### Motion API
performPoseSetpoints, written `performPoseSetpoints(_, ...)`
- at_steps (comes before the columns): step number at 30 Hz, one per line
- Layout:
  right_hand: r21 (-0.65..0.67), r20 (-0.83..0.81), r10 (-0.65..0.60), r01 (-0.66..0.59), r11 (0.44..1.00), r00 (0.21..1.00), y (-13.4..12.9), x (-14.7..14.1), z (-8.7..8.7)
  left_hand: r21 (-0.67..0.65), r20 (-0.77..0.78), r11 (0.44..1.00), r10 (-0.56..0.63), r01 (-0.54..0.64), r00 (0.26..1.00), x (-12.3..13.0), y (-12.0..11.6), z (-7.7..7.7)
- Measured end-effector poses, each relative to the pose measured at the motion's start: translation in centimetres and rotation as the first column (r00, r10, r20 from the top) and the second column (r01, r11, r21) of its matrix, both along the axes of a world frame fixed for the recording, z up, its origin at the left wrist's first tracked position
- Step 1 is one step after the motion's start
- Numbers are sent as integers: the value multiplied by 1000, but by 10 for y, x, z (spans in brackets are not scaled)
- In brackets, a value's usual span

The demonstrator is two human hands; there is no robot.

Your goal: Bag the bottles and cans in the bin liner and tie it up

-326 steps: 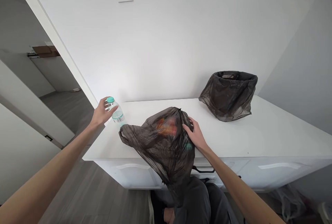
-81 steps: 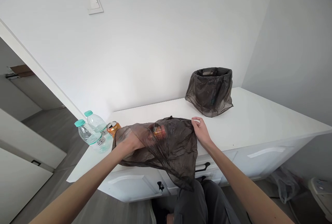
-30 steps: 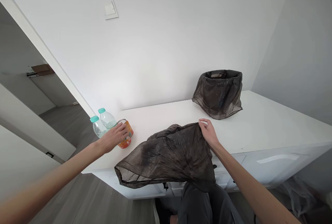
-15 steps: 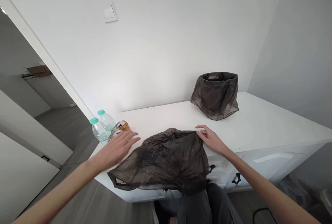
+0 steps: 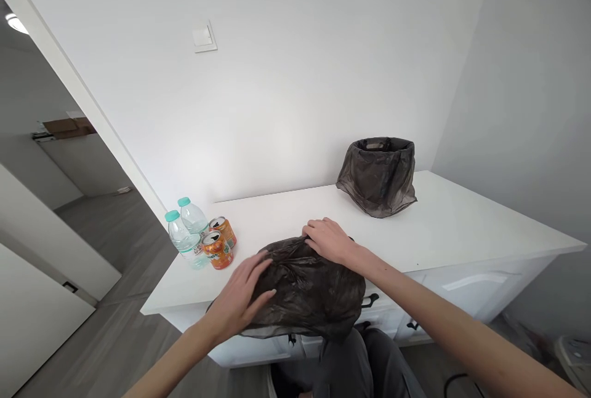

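A dark, see-through plastic garbage bag (image 5: 300, 293) is bunched over the front edge of the white cabinet top, its lower part hanging above my knees. My left hand (image 5: 242, 293) is open against the bag's left side, thumb apart from the fingers. At the bag's back edge, the fingers of my right hand (image 5: 329, 241) are bent together over the plastic; the fingertips are partly hidden. To the left of the bag stand two orange drink cans (image 5: 218, 250) with opened tops. Beside them are two clear bottles (image 5: 187, 241) with turquoise caps.
A bin lined with a dark bag (image 5: 378, 173) stands at the back right of the white cabinet top (image 5: 443, 232), near the wall. Black handles (image 5: 369, 301) stick out from the cabinet front. A doorway opens on the left.
My right hand has moved left along the bag's edge. My left hand has come down from near the cans onto the bag, which is now more bunched; the cans are in plain sight.
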State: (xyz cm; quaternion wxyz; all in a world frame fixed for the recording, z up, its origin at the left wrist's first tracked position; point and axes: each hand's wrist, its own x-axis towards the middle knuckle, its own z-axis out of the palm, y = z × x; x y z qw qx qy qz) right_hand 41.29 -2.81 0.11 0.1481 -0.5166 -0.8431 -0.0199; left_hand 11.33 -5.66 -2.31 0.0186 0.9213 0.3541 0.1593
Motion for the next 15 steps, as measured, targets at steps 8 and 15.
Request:
performPoseSetpoints(8,286,-298,286,-201,937,911,-79,49,120,-412,278,908,209,-80,938,14,20,47)
performPoseSetpoints(15,98,-695,-147,296,950,704,-90,142,133,-658,405,739,188,142,895,21,18,88)
